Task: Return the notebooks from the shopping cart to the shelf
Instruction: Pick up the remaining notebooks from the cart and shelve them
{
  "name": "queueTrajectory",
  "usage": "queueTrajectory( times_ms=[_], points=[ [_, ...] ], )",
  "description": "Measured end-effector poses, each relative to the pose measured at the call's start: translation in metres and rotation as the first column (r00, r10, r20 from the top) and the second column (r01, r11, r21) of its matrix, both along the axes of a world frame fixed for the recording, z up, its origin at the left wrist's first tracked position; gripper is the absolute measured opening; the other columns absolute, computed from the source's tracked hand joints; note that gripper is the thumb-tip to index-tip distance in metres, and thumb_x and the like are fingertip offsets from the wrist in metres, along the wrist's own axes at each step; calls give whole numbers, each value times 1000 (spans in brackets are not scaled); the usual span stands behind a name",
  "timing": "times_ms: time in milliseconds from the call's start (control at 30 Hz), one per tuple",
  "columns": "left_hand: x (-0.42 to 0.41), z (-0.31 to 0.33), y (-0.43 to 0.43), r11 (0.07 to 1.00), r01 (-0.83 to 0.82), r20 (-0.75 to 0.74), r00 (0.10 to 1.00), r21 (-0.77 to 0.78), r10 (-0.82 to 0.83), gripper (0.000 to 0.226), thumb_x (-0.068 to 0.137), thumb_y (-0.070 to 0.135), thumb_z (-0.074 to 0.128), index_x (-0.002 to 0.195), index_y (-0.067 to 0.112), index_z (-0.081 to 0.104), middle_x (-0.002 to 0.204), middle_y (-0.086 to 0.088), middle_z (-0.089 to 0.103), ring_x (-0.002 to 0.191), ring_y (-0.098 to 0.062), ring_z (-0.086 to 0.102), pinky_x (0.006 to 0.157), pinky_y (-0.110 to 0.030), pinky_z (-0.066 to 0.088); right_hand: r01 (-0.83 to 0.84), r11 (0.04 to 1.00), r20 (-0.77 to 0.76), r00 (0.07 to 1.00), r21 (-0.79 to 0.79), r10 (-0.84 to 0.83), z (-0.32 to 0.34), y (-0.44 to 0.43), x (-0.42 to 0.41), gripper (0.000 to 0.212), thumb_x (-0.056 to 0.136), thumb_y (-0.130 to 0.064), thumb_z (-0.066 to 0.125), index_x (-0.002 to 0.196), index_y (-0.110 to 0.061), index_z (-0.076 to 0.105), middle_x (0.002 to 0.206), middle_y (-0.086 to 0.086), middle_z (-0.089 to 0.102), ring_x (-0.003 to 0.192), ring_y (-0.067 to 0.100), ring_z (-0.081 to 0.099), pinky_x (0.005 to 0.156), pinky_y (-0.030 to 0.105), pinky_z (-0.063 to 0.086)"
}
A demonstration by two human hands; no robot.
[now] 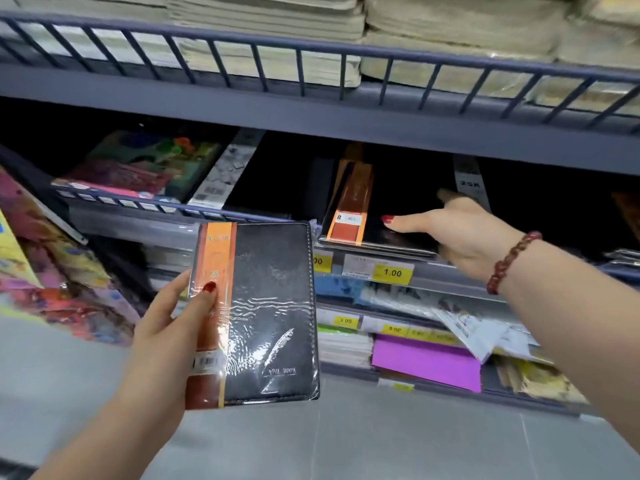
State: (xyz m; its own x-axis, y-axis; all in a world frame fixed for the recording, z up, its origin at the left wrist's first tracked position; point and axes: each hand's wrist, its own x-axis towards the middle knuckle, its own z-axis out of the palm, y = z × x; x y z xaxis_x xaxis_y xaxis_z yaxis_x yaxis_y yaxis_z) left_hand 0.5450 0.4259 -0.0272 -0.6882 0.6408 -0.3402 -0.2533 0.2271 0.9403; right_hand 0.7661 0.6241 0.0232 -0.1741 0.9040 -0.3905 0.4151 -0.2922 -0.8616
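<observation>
My left hand (173, 323) grips a black notebook (270, 306) with an orange band, wrapped in shiny plastic, holding it upright in front of the shelf. A matching black notebook (349, 206) lies on the middle shelf (433, 268) in a stack. My right hand (460, 233), with a red bead bracelet on the wrist, reaches onto that shelf; its thumb rests on the stack's top cover and its fingers curl under the stack's front edge. The shopping cart is out of view.
The top shelf has a dark wire rail (311, 50) with piles of beige paper pads behind it. Colourful books (145, 164) lie to the left. Yellow price tags (393, 273) line the shelf edges. Lower shelves hold a purple pad (426, 362) and loose packets. Grey floor lies below.
</observation>
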Motion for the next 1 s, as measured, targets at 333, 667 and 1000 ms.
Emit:
queueTrajectory(
  times_ms=[333,667,1000],
  points=[
    [-9,2,-10,1000,-10,33,999,9,9,31,89,27,59,118,38,61,66,17,64,62,-13,53,59,-27,43,-334,909,318,915,248,249,7,-17,5,90,65,-32,84,143,-22,39,149,-7,39,137,10,32,105,20,22],
    [-7,6,-1,998,8,49,999,55,-11,27,92,23,56,111,40,65,65,13,63,49,-7,54,49,-22,46,-281,906,384,911,316,148,-10,2,-11,48,82,-31,70,128,-35,55,151,0,36,136,16,36,97,16,27],
    [4,9,15,994,57,66,996,93,-64,28,92,25,55,116,38,63,72,14,65,59,-9,56,55,-24,45,-332,870,403,898,364,174,-7,-3,-6,35,89,-17,61,123,-24,62,141,-3,49,133,7,34,85,1,19]
  ],
)
